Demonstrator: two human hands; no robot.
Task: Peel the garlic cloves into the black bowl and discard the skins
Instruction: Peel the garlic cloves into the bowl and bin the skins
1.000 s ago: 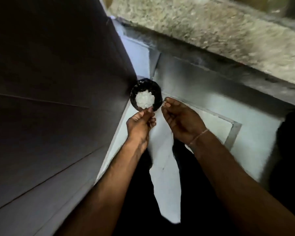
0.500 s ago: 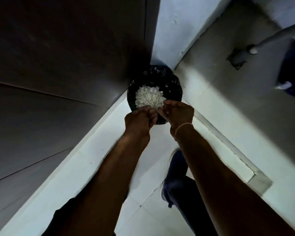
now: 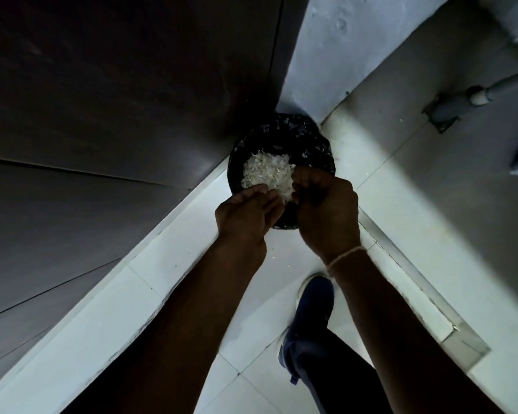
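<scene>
overhead, both hands — left hand (image 3: 248,215), right hand (image 3: 326,209) — loosely curled fingers over garlic skins (image 3: 266,173).

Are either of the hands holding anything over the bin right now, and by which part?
Cannot tell. Both the left hand and right hand hover over the skins in the bin, fingers loosely curled, palms hidden.

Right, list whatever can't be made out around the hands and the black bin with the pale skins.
Head view only:
- Near rim of the round black-lined bin: covered by both hands.
- Fingertips of the left hand and right hand: dim and curled away, so any grip is unclear.
- Pile of pale garlic skins: single pieces too small to separate.
- Grey floor pipe: cut off by the right edge.
- Dark blue shoe: partly behind the right forearm.
</scene>
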